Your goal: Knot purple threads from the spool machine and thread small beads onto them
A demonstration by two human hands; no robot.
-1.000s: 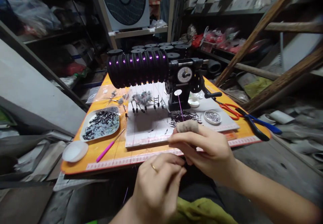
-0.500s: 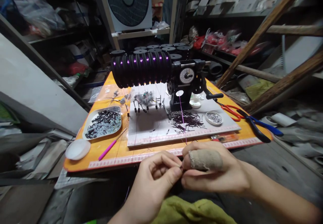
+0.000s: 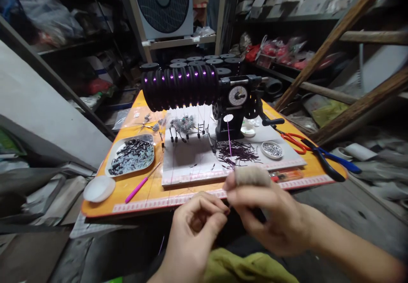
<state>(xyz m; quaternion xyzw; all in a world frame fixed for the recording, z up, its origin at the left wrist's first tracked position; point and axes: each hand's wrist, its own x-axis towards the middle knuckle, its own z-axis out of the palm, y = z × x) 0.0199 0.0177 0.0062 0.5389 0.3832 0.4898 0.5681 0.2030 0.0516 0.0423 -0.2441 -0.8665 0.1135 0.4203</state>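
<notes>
Left hand [image 3: 196,234]: grip pressed together, thumb tip to forefinger; anything between them too small to make out. Right hand [image 3: 277,217]: fingers curled, tips just beside the left's; blurred, cannot tell whether that grip is pinching anything. Cloth wrap [image 3: 252,176] around one right finger. Purple thread [image 3: 230,147] runs down from the winding device [image 3: 229,128] to behind the wrapped finger, crossing in front of a pile of dark short strips [image 3: 247,152]. Pile lies on the white board [image 3: 188,172]; small round dish [image 3: 272,157] of metal bits to its right. Row of black spools [image 3: 180,87] projects left from the device, fine lines hanging below. Farther left, on the orange surface [image 3: 121,189]: pink-handled tool [image 3: 137,190], tray [image 3: 110,162] of dark and grey pieces, translucent lid [image 3: 99,188]. Pliers [image 3: 328,162] at far right.
</notes>
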